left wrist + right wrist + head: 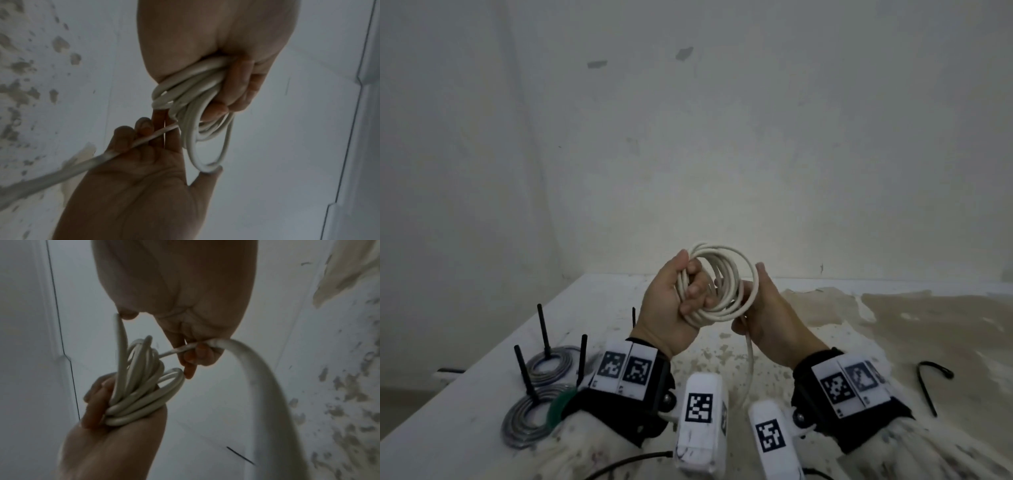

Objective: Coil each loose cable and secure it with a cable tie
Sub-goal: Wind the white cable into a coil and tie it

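Left hand (671, 301) gripped coiled white round cable (722, 284); right hand (767, 311) pinched its loose tail, uncoiled. Tie not fitted. Two grey coils (551, 365) on pegs, worktop's left edge.

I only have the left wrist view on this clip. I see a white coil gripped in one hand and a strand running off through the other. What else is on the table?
Observer: Two grey cable coils sit on black pegs at the table's left edge, seen from the head view.
Operator: Any tie ready?
Observer: A black hooked strip lies on the table, right of the right hand; I cannot tell if it is a tie.
Operator: Where does the loose strand go?
Observer: From the white coil in the left hand it hangs between the wrists.
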